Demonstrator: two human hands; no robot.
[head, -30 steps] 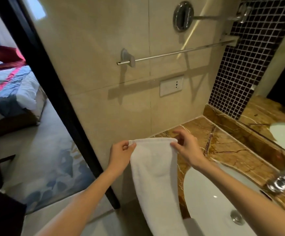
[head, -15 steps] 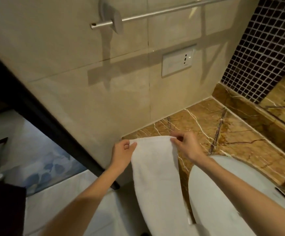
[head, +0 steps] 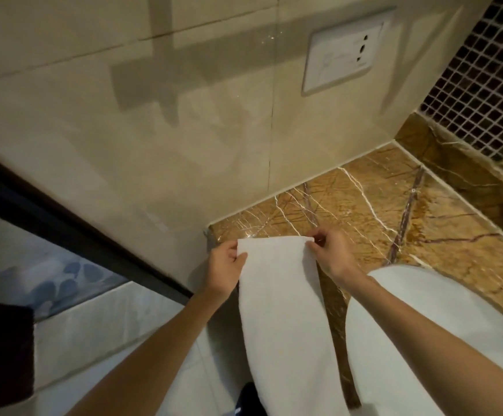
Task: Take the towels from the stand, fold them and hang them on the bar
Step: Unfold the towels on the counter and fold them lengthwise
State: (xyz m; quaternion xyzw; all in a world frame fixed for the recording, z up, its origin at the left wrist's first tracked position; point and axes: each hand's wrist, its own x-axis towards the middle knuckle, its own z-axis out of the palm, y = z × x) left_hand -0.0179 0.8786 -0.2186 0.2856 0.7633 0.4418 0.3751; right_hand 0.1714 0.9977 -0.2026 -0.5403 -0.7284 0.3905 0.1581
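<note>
Left hand point(head: 224, 267) and right hand point(head: 332, 255) each pinch a top corner of the white towel point(head: 286, 319). Towel hangs lengthwise, long axis vertical, top edge level beside the counter point(head: 364, 211).

Both bare forearms rise from the bottom of the frame and converge toward its centre. The left hand point(head: 225, 267) sits just left of centre, knuckles up, thumb and fingers pinched on the upper left corner of a white towel point(head: 283, 310). The right hand point(head: 331, 253) is a little higher, right of centre, wrist bent inward, with its fingertips point(head: 311, 238) pinching the upper right corner. The hands are level enough to keep the top edge stretched between them.
</note>
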